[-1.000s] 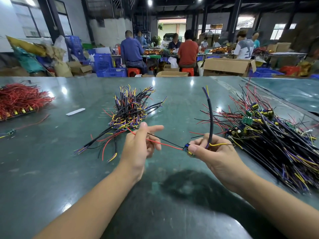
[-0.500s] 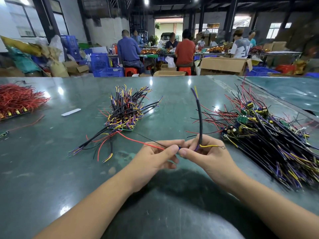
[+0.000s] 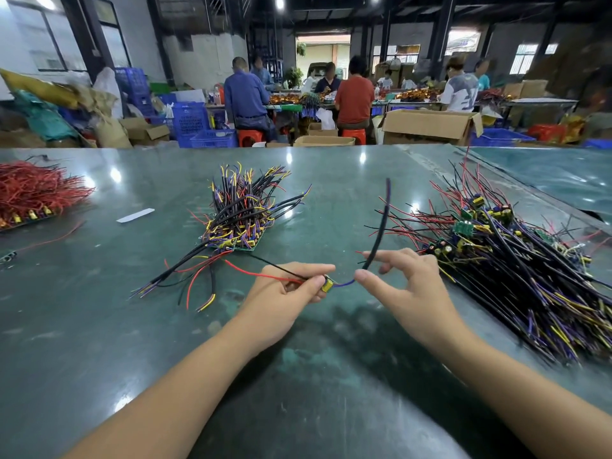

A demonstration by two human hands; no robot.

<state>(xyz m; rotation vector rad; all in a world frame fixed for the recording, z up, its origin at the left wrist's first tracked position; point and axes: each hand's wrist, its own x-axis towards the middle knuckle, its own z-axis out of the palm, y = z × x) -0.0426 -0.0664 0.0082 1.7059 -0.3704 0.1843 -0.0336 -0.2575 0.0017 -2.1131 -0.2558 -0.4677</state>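
My left hand [image 3: 284,293] pinches a small yellow-and-blue component [image 3: 327,284] with thin red and black leads trailing left from it. A blue wire runs from that component into a black sleeved cable [image 3: 381,226] that rises upward. My right hand [image 3: 407,286] pinches this cable at its lower end between thumb and forefinger, its other fingers spread out. Both hands hover just above the green table [image 3: 99,326], a short gap between them.
A neat stack of wired boards [image 3: 238,220] lies ahead of my left hand. A large loose heap of wired boards [image 3: 516,260] fills the right side. Red wires [image 3: 29,193] lie far left, near a white strip [image 3: 135,215]. People work at distant tables.
The component has passed from my right hand to my left. My hands have drawn slightly apart, and my right hand's fingers have spread, now holding only the black cable.
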